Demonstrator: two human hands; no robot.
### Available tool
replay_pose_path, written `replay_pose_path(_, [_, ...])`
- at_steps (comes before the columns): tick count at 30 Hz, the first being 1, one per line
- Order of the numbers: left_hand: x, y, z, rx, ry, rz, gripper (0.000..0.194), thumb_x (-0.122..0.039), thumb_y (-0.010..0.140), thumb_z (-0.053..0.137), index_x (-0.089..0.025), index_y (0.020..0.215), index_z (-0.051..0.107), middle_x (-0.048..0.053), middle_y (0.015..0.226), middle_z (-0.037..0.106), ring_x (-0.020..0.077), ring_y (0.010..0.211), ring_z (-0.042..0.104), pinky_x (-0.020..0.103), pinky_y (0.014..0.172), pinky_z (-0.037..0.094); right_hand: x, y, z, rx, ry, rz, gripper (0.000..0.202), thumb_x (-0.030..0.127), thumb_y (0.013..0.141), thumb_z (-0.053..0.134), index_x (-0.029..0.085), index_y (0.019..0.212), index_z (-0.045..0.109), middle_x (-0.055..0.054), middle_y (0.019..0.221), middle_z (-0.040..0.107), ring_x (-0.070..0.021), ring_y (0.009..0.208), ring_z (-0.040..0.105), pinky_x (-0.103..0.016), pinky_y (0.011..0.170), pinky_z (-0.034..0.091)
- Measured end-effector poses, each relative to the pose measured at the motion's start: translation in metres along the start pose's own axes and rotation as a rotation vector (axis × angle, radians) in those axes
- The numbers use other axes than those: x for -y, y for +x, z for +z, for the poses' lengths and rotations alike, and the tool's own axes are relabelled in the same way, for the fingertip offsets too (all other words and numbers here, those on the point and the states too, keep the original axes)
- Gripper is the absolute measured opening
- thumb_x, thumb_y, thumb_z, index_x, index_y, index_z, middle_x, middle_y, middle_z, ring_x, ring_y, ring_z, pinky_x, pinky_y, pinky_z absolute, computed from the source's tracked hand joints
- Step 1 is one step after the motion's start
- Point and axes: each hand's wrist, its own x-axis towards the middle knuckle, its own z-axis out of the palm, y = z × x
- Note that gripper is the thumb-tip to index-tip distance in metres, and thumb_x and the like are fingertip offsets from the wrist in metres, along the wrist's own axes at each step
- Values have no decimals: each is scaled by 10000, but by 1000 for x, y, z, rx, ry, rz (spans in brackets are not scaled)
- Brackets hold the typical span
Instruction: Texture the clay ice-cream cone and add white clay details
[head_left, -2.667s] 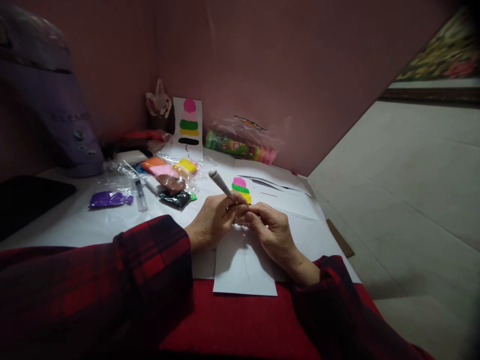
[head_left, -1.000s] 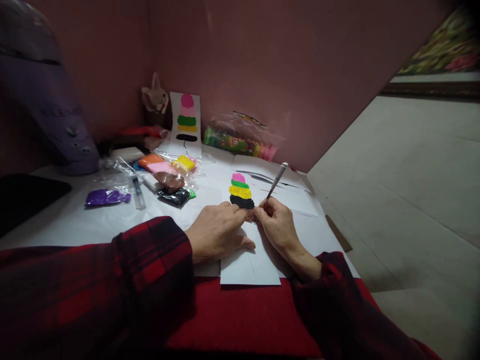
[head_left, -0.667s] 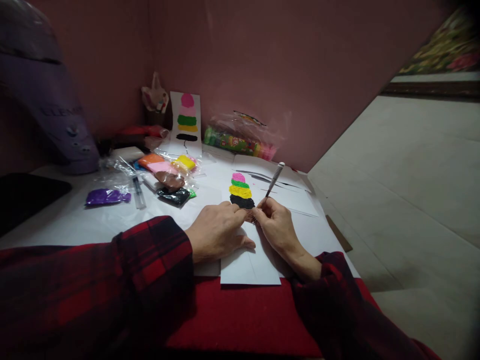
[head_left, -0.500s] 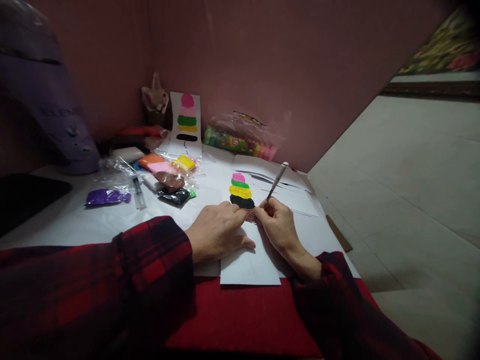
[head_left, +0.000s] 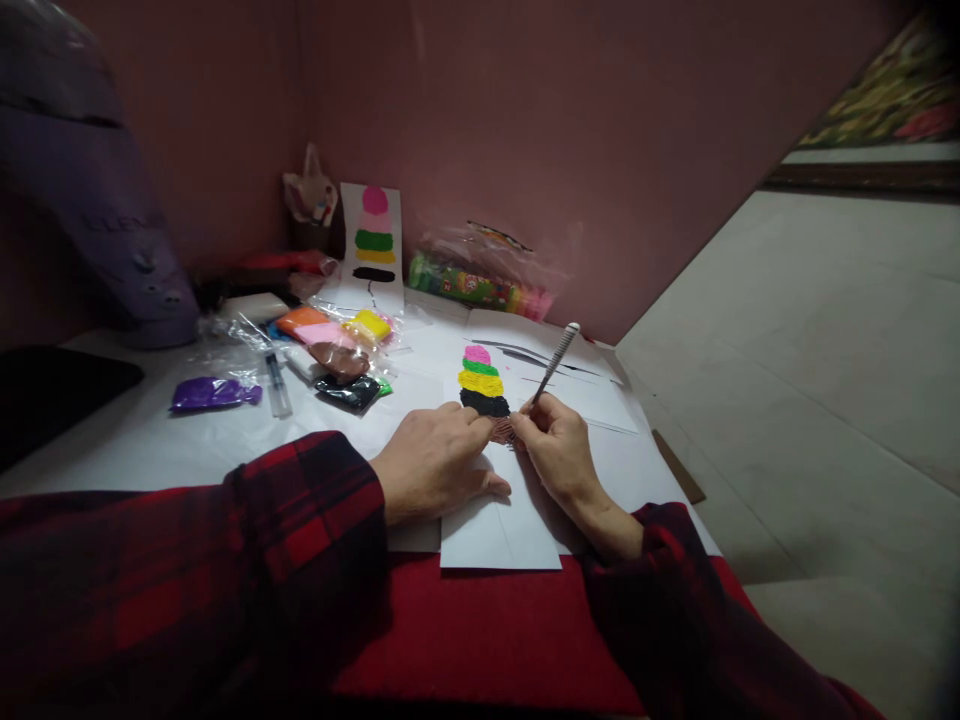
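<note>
Head view: brown patch (head_left: 501,431) on paper (head_left: 501,542), between left hand (head_left: 435,465), right hand (head_left: 559,452).

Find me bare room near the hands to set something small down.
Bare white paper shows between the right hand and the paper's right edge, and between the purple packet and the left sleeve. Crowded: the heap of colored packets by the tall purple container.

Pink wall (head_left: 480,120) and framed picture (head_left: 885,115) suggest a home.

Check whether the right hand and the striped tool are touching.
Touching: the head view shows the right hand gripping the striped tool, which slants up out of its grasp.
</note>
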Motion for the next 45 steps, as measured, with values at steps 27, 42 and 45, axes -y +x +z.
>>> replay_pose_path(27, [0,0,0,-8,-38,-20,441,-554,806,684,-167,1007,622,90,967,698,271,959,644,367,758,505,-2,0,4,29,172,0,157,347,785,608,210,743,543,22,593,564,-152,533,531,-291,523,422])
replay_pose_path(42, [-1,1,-3,28,-50,-45,430,-547,817,677,-154,986,629,108,992,696,288,984,643,381,781,507,-4,2,6,24,249,17,133,317,797,617,203,806,550,17,614,598,-143,523,546,-284,513,435])
replay_pose_path(45, [-1,0,-2,16,-45,-33,439,-543,820,675,-150,1013,636,110,1002,699,293,987,643,384,780,508,-5,3,6,23,214,11,131,320,798,610,201,803,555,14,615,596,-146,527,535,-288,521,431])
